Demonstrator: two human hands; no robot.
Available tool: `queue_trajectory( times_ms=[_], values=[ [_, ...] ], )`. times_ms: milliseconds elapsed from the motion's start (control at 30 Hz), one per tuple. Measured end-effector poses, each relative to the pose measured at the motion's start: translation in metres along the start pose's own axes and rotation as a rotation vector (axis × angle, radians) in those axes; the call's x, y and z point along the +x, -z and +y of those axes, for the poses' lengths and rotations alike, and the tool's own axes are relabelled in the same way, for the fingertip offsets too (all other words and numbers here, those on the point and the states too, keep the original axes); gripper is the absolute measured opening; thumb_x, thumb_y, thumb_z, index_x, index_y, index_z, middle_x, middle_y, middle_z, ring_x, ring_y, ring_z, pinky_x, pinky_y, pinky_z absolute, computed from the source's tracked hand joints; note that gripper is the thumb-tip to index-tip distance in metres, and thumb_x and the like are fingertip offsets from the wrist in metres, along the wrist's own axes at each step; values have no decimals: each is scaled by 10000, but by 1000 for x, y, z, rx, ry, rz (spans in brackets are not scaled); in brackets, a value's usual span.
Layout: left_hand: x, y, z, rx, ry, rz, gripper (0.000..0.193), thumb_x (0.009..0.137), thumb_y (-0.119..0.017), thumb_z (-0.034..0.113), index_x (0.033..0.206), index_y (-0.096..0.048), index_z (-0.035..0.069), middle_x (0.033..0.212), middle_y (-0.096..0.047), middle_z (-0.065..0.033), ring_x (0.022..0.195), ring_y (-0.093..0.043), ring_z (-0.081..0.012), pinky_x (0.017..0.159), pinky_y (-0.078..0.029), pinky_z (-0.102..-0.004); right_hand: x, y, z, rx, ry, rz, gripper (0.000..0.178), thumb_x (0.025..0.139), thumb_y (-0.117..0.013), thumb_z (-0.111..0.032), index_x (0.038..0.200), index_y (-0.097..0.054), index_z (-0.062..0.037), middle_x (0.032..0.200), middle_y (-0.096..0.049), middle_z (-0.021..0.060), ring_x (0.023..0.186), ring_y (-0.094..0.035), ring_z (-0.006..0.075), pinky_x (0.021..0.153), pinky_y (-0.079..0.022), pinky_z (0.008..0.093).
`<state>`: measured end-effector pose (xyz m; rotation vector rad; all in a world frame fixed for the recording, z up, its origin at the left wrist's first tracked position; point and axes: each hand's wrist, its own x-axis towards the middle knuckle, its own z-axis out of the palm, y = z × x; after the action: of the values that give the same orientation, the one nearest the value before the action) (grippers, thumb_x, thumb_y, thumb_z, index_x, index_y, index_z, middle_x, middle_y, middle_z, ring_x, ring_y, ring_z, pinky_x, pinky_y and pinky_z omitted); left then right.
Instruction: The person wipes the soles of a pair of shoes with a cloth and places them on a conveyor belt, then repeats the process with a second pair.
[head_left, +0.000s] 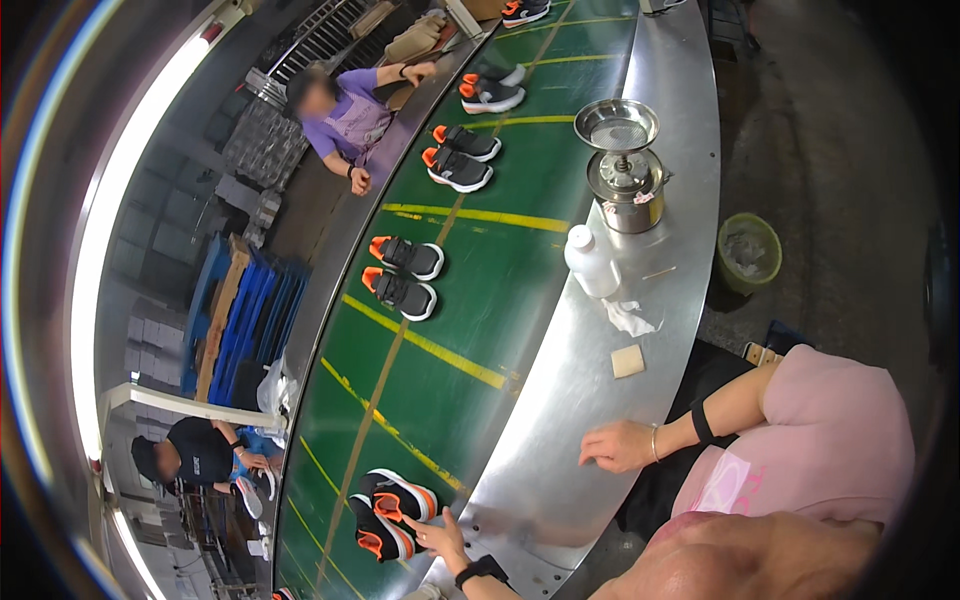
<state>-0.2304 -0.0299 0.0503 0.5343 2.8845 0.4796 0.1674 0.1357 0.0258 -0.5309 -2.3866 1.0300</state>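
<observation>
At the lower belt edge my left hand [442, 538] is open, thumb raised apart. Its fingertips reach the near side of a pair of black shoes with orange lining and white soles. The upper shoe [402, 492] of that pair lies tilted against the lower shoe [372, 530]; whether I press on it cannot be told. My right hand [618, 446] rests over the metal ledge [540, 430], fingers loosely bent and holding nothing. Nearest to it is a small beige square pad [628, 361]. Beyond lies a crumpled white tissue [630, 317], beside a white plastic bottle [594, 262].
Several pairs of similar shoes [402, 292] stand along the green belt [480, 330]. A metal dish stand [625, 175] sits on the ledge, and a yellow-green waste bin [748, 255] on the floor. Across the belt are one person in purple [350, 115] and another in black [200, 450].
</observation>
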Motion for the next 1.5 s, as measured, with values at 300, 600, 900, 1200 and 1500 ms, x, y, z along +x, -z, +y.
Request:
queue_trajectory(
  times_ms=[300,600,900,1200,1500],
  values=[
    [-72,-37,-2,172,149,-266,798,1007,-381,626,1632,-9,299,1671,173,-227,1524,109,-507,1089,-67,-812,1,-7,-2,59,17,3,233,854,-551,-71,1025,-705,-110,1038,-650,53,918,-667,269,792,-560,381],
    [-77,-42,11,144,185,-204,785,1019,-371,616,1632,-8,287,1668,204,-212,1520,167,-493,1088,-29,-811,1,-8,1,73,17,-2,243,850,-551,-68,1027,-710,-115,1040,-648,41,918,-667,258,795,-558,372],
    [-59,-37,0,125,190,-332,854,978,-346,698,1632,24,292,1656,255,-199,1503,212,-504,1077,-20,-819,3,-10,1,81,10,10,233,843,-556,-63,998,-717,-128,1029,-648,35,917,-663,258,821,-547,359],
    [-55,-34,7,127,233,-345,1012,873,-429,820,1634,-3,305,1676,194,-190,1521,152,-496,1099,-60,-799,4,-8,5,104,29,28,185,859,-569,-56,977,-705,-100,1008,-654,66,913,-666,280,815,-545,382],
    [-55,-35,5,138,244,-346,1036,862,-478,803,1633,2,305,1672,210,-191,1522,176,-480,1107,-41,-793,5,-6,2,145,19,25,187,849,-573,-32,970,-700,-97,988,-646,70,899,-657,300,804,-544,394]
  ],
)
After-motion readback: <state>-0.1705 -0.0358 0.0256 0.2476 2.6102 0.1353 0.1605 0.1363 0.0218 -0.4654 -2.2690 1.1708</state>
